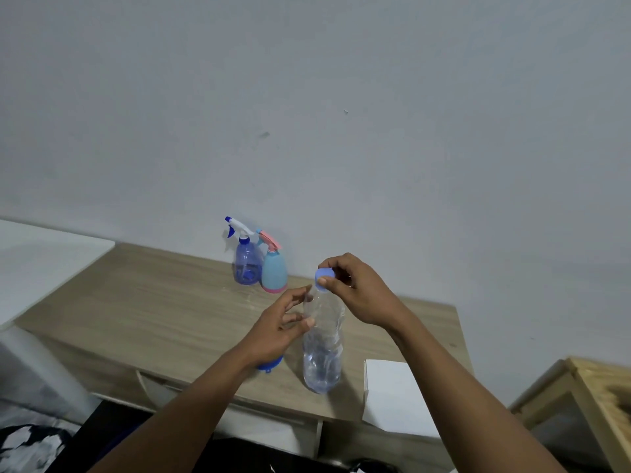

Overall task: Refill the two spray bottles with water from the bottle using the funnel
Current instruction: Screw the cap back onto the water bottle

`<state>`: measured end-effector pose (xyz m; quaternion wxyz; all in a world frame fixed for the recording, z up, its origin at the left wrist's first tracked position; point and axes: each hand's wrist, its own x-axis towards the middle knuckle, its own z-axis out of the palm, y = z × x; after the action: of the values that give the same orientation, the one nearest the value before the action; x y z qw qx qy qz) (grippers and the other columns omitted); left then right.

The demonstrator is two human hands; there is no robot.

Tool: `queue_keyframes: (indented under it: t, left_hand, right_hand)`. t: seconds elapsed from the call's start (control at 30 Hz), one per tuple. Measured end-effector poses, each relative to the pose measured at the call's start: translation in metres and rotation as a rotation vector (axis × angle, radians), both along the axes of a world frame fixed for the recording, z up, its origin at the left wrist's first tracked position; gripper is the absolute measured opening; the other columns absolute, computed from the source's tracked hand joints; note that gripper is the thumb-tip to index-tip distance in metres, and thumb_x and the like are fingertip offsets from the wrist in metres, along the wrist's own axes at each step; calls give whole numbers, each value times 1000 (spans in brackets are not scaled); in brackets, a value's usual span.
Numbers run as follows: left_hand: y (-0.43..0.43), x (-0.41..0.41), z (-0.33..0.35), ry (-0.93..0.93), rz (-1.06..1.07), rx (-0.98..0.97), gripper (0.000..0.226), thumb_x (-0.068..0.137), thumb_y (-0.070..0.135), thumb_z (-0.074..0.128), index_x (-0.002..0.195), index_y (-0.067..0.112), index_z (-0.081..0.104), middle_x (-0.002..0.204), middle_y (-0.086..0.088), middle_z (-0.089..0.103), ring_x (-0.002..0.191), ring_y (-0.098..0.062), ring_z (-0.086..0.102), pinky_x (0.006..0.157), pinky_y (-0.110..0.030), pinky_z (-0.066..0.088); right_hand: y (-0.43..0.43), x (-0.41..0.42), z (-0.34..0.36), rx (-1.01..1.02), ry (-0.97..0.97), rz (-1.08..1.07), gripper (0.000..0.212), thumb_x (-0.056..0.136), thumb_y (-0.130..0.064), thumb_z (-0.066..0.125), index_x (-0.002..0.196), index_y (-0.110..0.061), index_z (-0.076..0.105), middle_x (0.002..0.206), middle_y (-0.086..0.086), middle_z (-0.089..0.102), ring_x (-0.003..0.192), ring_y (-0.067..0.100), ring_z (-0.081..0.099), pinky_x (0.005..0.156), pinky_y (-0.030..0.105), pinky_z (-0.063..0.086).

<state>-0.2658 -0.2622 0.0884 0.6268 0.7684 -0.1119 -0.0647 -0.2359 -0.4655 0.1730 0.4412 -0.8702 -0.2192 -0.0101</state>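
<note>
A clear water bottle (322,349) is stood upright on the wooden table (153,312), toward its near edge, and is seen to be partly filled. Its blue cap (323,276) is pinched between the thumb and fingertips of the right hand (356,291), right at the bottle's mouth; whether the cap is screwed on or loose cannot be told. The bottle's shoulder is held by the left hand (278,324), with the thumb pressed on the near side and the fingers curved round toward the neck. A blue funnel (270,364) is glimpsed on the table at 8 o'clock from the water bottle, mostly hidden under the left wrist. At 11 o'clock from the water bottle, close to the wall (341,97), the two sprayers are stood side by side and touching: a translucent blue spray bottle (246,268) with a white trigger, and at its 3 o'clock a teal spray bottle (274,273) with a pink trigger and base. At 4 o'clock from the water bottle a white box (392,394) is set at the table's near edge, and a wooden crate (587,397) is seen beyond it
</note>
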Motion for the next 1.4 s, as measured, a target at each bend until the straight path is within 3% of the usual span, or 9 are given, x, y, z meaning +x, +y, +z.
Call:
queue_keyframes:
  t: [0.13, 0.27, 0.4, 0.6, 0.77, 0.93, 1.13, 1.27, 1.4]
  left_hand:
    - [-2, -3, 0, -8, 6, -2, 57, 85, 38, 74, 135, 47, 47, 138, 16, 54, 121, -18, 62, 102, -46, 52]
    - [-6, -4, 0, -22, 29, -11, 54, 88, 23, 74, 132, 43, 50, 134, 15, 57, 115, -15, 65, 92, -32, 57]
    - [-9, -9, 3, -49, 49, -14, 53, 87, 18, 74, 131, 38, 52, 131, 12, 58, 111, -10, 65, 85, -21, 56]
    - [-6, -8, 2, -38, 43, -10, 55, 87, 26, 75, 133, 41, 49, 133, 15, 57, 115, -12, 64, 91, -27, 56]
    - [-9, -7, 1, -43, 59, -21, 55, 87, 24, 75, 123, 57, 50, 134, 15, 57, 114, -12, 65, 89, -26, 56]
    - [-7, -8, 1, -46, 34, -20, 55, 88, 25, 74, 133, 43, 49, 136, 14, 55, 116, -11, 63, 87, -23, 56]
    - [-7, -2, -8, -42, 38, -11, 61, 85, 33, 76, 137, 43, 47, 140, 12, 55, 119, -17, 62, 101, -41, 54]
    - [-3, -1, -17, -44, 42, -29, 78, 81, 29, 80, 142, 52, 38, 144, 14, 54, 125, -6, 57, 101, -29, 52]
    - [10, -5, -50, -95, 238, 84, 73, 77, 44, 79, 142, 36, 46, 132, 13, 61, 121, -2, 58, 99, -21, 49]
  right_hand:
    - [-8, 0, 0, -46, 47, 76, 34, 100, -36, 55, 133, -28, 58, 107, -3, 53, 96, 9, 58, 88, 15, 44]
    - [1, -2, -3, 42, -27, -23, 19, 90, -32, 71, 107, -24, 69, 99, -1, 59, 84, 13, 59, 79, 22, 49]
    - [8, -4, -12, 221, -21, -192, 28, 70, -31, 90, 87, -20, 70, 87, 8, 65, 70, 12, 57, 69, 26, 51]
    - [2, -5, -10, 187, 17, -47, 32, 88, -30, 75, 119, -23, 72, 96, -1, 58, 85, 9, 61, 82, 15, 47]
    - [13, -5, -15, 223, -56, -221, 25, 76, -32, 86, 95, -18, 76, 93, 5, 62, 81, 16, 62, 75, 21, 53]
    - [9, -10, -21, 222, -61, -123, 31, 88, -31, 74, 116, -19, 72, 96, 2, 58, 90, 15, 64, 88, 28, 53]
    - [13, -14, -27, 329, -125, -207, 27, 81, -26, 82, 106, -19, 76, 92, 5, 60, 86, 16, 67, 85, 35, 56]
    - [11, -29, -45, 475, -180, -291, 50, 81, -27, 81, 127, -16, 65, 102, 3, 62, 99, 15, 66, 92, 24, 54]
    - [13, -52, -96, 542, -111, -416, 61, 83, -41, 70, 136, -17, 55, 114, 2, 58, 111, 18, 60, 99, 32, 51]
